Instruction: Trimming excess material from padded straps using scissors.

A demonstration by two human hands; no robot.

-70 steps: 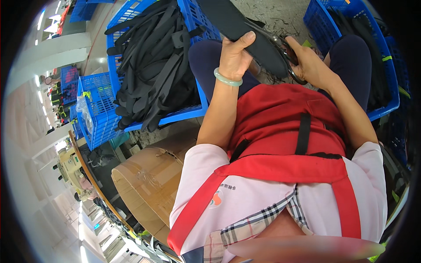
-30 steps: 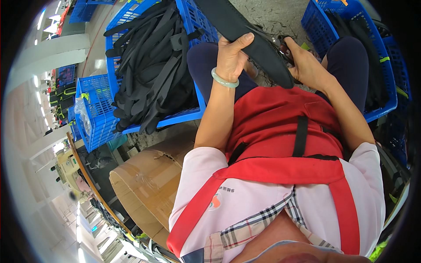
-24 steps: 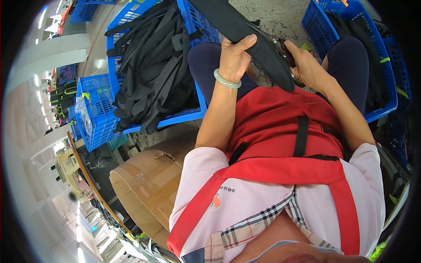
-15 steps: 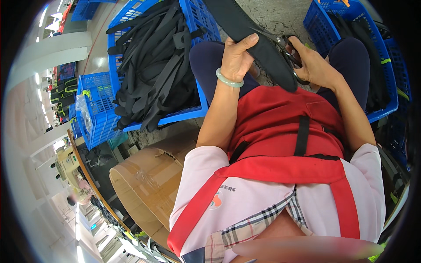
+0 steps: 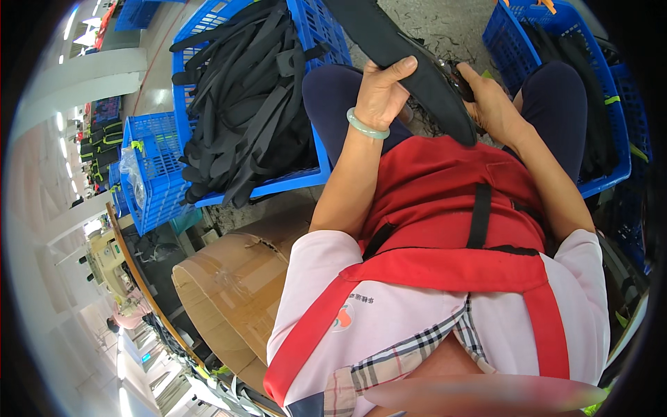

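A long black padded strap (image 5: pixel 432 92) with a rounded end slants above my lap. My left hand (image 5: pixel 383 85), with a pale green bangle at the wrist, grips its left edge, thumb on top. At the strap's right edge, my right hand (image 5: pixel 497 108) is closed round a pair of scissors (image 5: pixel 458 85). Only part of the scissors' handles shows; the blades are mostly hidden behind the strap.
A blue plastic crate (image 5: pixel 260 186) heaped with black straps (image 5: pixel 243 104) stands at my left. Another blue crate (image 5: pixel 601 182) with black pieces is at my right. An open cardboard box (image 5: pixel 233 278) sits by my left elbow. Scraps litter the floor (image 5: pixel 445 24).
The strap and my left hand have shifted slightly right. The scissors, whose blades showed along the strap's edge before, have slipped mostly behind it.
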